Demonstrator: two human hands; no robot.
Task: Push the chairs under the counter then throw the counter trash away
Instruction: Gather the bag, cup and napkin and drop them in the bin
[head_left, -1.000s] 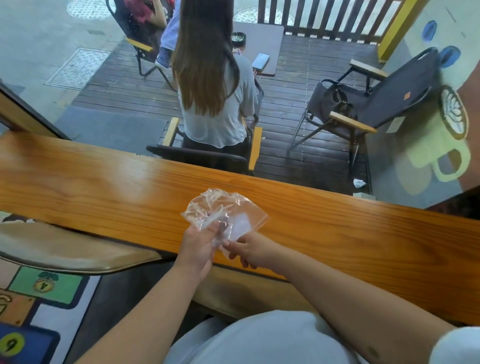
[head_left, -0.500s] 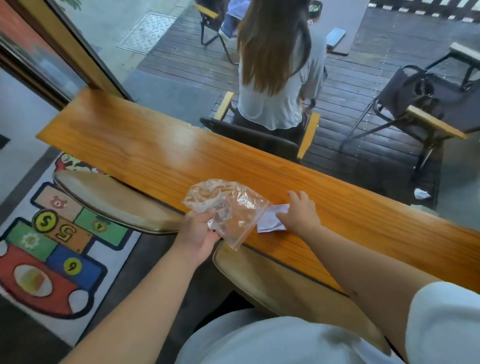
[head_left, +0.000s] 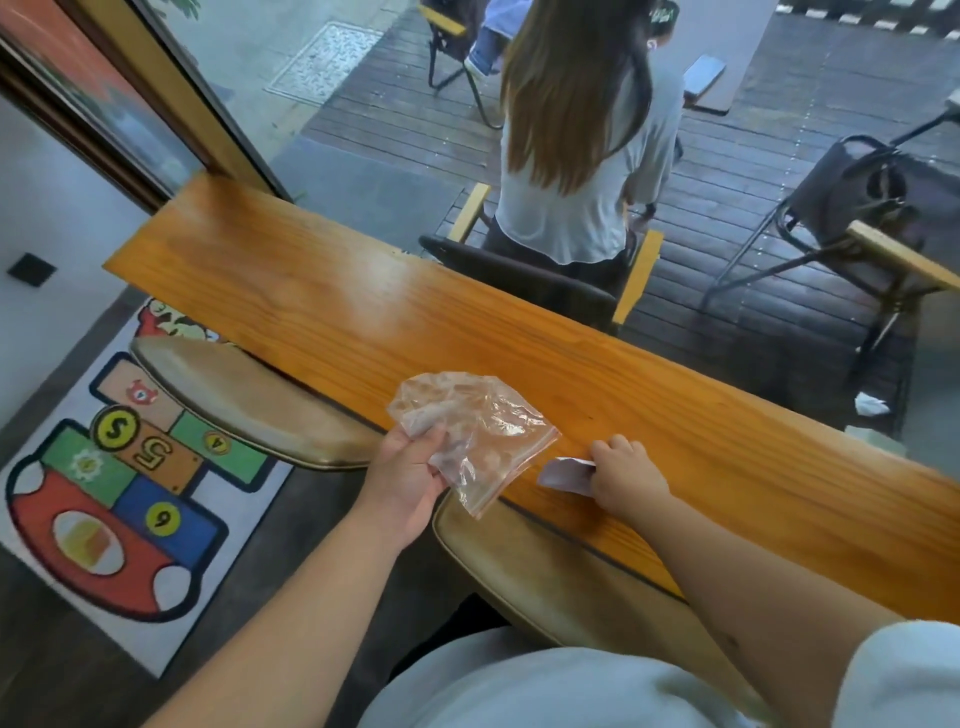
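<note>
A long orange wooden counter (head_left: 322, 306) runs from left to lower right along a window. My left hand (head_left: 410, 467) grips a crumpled clear plastic bag (head_left: 478, 431) just above the counter's near edge. My right hand (head_left: 626, 470) pinches a small white paper scrap (head_left: 563, 474) that lies on the counter. Two tan padded chair seats sit partly tucked under the counter: the left chair (head_left: 249, 400) and the near chair (head_left: 561, 577) right below my hands.
A colourful numbered play mat (head_left: 119, 499) lies on the dark floor at left. Through the glass, a person with long hair (head_left: 576, 130) sits on a patio chair, and a dark folding chair (head_left: 862, 208) stands at right. A white wall stands at far left.
My right hand let go of the bag, reached to the paper scrap on the counter and closed on it. My left hand keeps the bag. My view has swung left and down.
</note>
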